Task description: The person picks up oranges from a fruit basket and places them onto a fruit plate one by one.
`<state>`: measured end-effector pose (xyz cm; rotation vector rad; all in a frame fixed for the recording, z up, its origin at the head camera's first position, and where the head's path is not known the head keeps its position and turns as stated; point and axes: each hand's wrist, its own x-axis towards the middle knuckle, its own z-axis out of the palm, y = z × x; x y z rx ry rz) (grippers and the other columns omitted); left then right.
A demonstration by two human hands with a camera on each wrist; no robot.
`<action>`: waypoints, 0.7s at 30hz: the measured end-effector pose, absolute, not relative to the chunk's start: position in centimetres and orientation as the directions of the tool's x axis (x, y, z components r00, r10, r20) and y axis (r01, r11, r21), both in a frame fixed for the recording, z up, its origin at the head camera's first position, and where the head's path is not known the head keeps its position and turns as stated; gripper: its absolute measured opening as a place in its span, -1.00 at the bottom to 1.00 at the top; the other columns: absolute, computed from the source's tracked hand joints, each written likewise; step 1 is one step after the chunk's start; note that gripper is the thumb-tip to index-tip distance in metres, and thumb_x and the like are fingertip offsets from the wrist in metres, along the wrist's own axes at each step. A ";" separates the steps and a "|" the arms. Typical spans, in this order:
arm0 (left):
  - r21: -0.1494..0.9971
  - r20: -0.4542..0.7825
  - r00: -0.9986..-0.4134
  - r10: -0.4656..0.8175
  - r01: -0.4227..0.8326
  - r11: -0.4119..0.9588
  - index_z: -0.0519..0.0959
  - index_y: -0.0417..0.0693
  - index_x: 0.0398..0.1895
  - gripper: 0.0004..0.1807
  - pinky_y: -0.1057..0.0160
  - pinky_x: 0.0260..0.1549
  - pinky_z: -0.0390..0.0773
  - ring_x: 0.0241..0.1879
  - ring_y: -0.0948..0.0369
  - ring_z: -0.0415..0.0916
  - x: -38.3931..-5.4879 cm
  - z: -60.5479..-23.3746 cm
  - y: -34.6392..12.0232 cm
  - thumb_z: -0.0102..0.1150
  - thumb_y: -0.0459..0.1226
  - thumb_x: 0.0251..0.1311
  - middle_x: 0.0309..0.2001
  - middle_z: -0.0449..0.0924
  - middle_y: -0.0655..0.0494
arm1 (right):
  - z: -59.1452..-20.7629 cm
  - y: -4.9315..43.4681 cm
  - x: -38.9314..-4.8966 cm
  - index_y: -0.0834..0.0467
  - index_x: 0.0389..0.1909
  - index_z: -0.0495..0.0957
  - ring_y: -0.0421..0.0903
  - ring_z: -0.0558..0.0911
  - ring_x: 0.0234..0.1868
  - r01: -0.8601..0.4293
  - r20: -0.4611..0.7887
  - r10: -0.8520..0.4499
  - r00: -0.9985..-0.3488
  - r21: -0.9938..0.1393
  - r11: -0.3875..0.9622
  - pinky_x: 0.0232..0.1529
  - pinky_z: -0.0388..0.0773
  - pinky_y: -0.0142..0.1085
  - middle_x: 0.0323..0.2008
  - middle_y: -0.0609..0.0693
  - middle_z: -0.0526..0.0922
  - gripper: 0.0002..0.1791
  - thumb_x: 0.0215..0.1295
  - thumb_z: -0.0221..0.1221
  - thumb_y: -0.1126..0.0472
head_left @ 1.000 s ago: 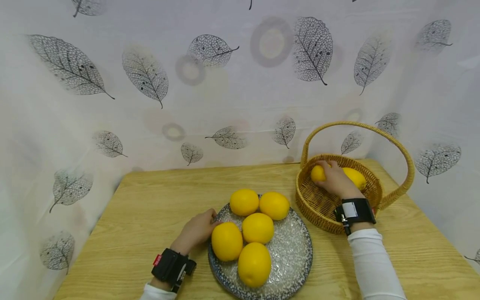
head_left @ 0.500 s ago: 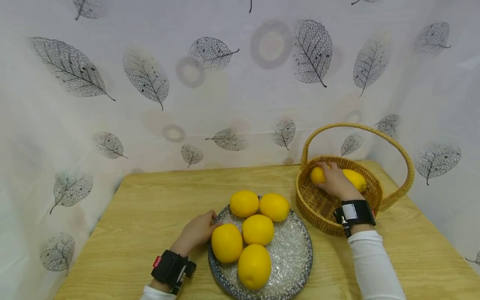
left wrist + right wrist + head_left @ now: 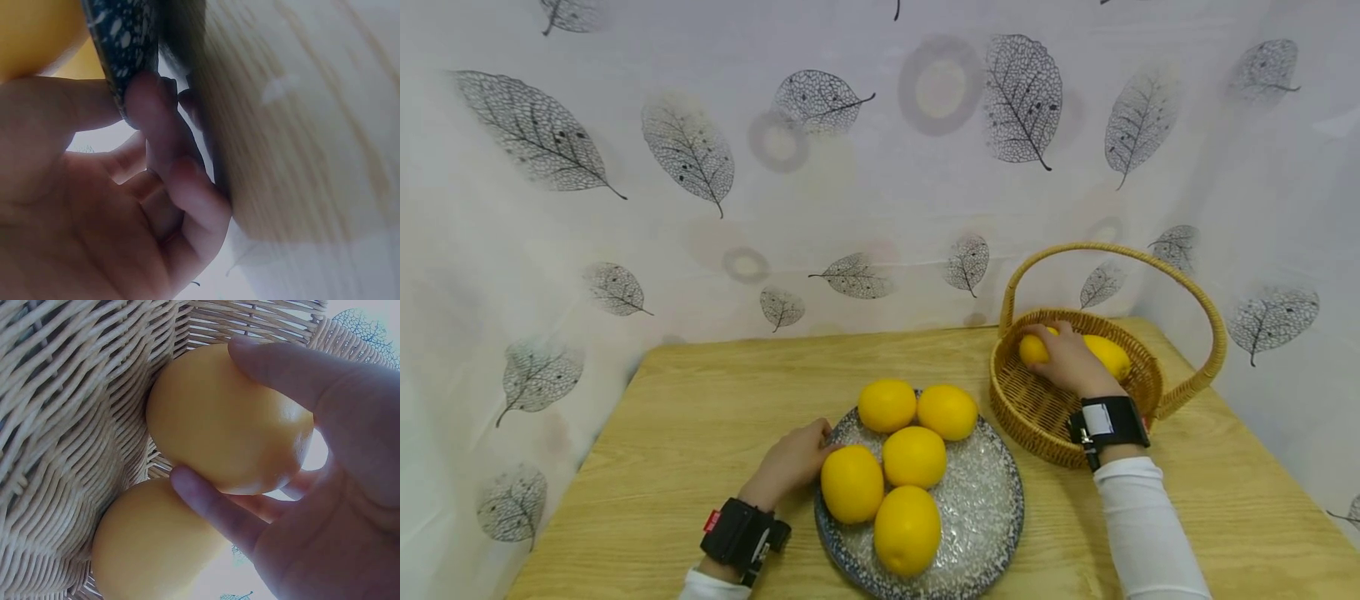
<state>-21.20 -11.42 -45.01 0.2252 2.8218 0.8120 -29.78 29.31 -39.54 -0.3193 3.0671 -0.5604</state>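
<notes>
My left hand (image 3: 792,458) pinches the left rim of a speckled grey plate (image 3: 981,508), thumb over the edge and curled fingers beneath it in the left wrist view. On that plate lie several yellow lemons (image 3: 914,457), the nearest one right beside the left thumb. Inside the wicker basket (image 3: 1033,421) at the right, my right hand (image 3: 1070,362) grips a lemon (image 3: 219,425), with the thumb on one side and fingers on the other. A second lemon (image 3: 150,544) rests in the basket next to it, a fingertip overlapping it in the right wrist view.
The basket's tall arched handle (image 3: 1112,247) rises over the right hand. Plate and basket stand close together on a light wooden table (image 3: 715,392). Behind and around the table hangs a pale curtain (image 3: 880,192) printed with leaves.
</notes>
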 end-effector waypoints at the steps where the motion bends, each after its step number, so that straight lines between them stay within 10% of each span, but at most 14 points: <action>1: 0.539 -0.149 -0.969 0.199 0.089 0.838 0.51 -0.11 -0.21 -0.76 0.31 -0.60 0.25 -0.59 0.21 0.32 -21.2 -45.0 -11.5 0.13 -0.12 0.28 -0.57 0.43 0.08 | -39.5 29.3 -29.8 0.27 0.37 0.24 0.57 0.12 0.27 -0.199 0.031 -0.201 -0.979 -0.350 0.915 0.16 0.25 0.45 0.33 0.62 0.06 -0.35 0.28 0.18 0.26; 21: 0.563 -0.156 -0.966 0.207 0.085 0.822 0.52 -0.10 -0.19 -0.78 0.31 -0.60 0.27 -0.61 0.22 0.31 -21.3 -45.0 -11.6 0.12 -0.14 0.30 -0.59 0.40 0.10 | -38.6 29.7 -29.4 0.28 0.35 0.28 0.48 0.27 0.23 -0.247 0.085 -0.232 -0.969 -0.390 0.887 0.15 0.32 0.38 0.28 0.60 0.15 -0.35 0.26 0.21 0.23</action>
